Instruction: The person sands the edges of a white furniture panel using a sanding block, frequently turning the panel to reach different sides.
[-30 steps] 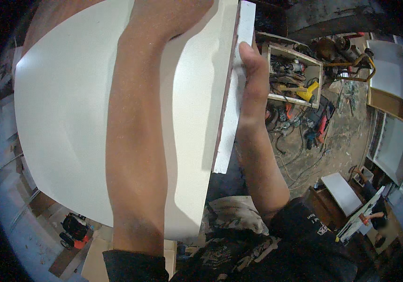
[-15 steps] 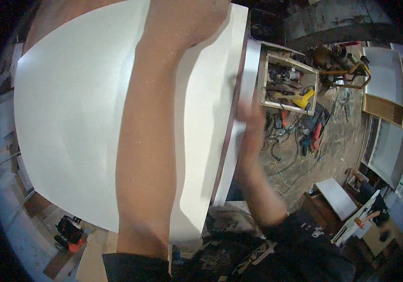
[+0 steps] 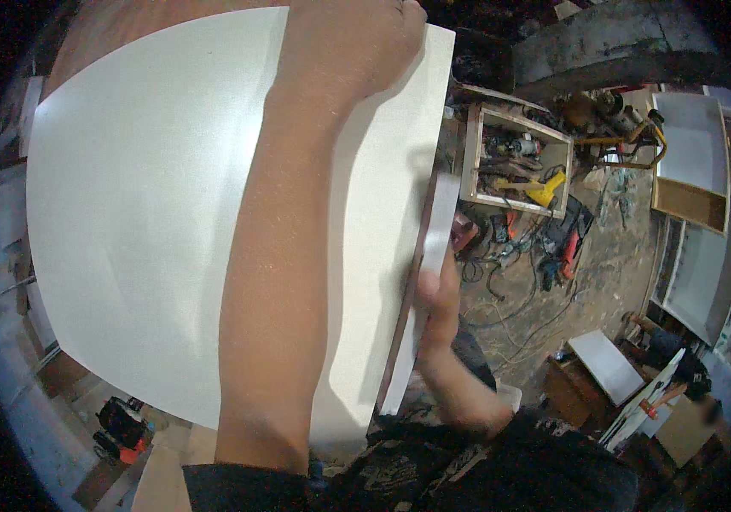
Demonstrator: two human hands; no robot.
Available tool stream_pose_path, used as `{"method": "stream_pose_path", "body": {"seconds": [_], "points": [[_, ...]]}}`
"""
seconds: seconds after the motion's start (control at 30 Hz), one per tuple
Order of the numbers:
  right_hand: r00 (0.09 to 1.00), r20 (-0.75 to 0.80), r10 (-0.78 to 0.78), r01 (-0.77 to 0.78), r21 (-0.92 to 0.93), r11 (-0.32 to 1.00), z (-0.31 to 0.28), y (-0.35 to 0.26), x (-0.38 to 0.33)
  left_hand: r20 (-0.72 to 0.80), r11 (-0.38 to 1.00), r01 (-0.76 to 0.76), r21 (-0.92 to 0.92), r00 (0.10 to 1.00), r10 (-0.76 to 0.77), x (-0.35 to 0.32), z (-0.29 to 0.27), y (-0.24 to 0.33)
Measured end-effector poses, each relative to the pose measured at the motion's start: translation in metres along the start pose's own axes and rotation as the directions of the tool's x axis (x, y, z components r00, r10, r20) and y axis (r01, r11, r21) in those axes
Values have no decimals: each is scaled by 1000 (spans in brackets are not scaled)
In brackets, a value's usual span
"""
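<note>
A large white panel (image 3: 144, 213) with a smooth face fills the left and middle of the view. My left forearm crosses it, and my left hand (image 3: 361, 38) rests near its far right corner with the fingers curled closed. What those fingers hold, if anything, is hidden at the top edge. Along the panel's right edge, a narrow white strip of board (image 3: 434, 230) with a dark long edge stands close against it. My right hand (image 3: 442, 311) grips this strip, thumb on its white face and fingertips showing on the far side.
Right of the panel, a wooden box (image 3: 515, 203) holds tools and a yellow tool (image 3: 546, 188). Cables and a red tool (image 3: 570, 256) lie on the floor. White cabinet frames (image 3: 694, 145) stand far right. Another person (image 3: 681, 384) works at lower right; a black-and-red machine (image 3: 122, 427) sits lower left.
My right hand and the strip have moved toward me along the panel's right edge; the strip's far end now lies nearer. My left hand has shifted slightly right.
</note>
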State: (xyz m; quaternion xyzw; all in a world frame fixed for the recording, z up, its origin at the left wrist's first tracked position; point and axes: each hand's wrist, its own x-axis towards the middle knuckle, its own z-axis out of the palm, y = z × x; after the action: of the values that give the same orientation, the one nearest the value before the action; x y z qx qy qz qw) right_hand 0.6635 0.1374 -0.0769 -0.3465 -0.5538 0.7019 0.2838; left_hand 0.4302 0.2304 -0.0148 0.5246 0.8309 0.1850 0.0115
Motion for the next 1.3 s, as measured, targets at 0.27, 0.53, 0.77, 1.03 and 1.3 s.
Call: {"method": "stream_pose_path", "body": {"seconds": [0.27,0.53,0.77,1.03,1.3], "points": [[931,-200,306,-301,55,952,1,-55,90,4,1000,-27,-1,1000,27,8,7,8],[986,-106,129,-130,-11,991,8,-28,55,-61,995,95,-27,993,-97,-9,-5,-2],[988,-144,54,-64,-68,996,16,-34,24,-6,999,44,-21,999,-44,-2,-5,-4],[946,-231,228,-184,196,963,-4,-57,103,-172,976,-54,-210,985,17,3,24,15],[971,-234,41,-17,105,994,16,2,-26,33,999,32,-19,999,-32,-11,-5,5]]}}
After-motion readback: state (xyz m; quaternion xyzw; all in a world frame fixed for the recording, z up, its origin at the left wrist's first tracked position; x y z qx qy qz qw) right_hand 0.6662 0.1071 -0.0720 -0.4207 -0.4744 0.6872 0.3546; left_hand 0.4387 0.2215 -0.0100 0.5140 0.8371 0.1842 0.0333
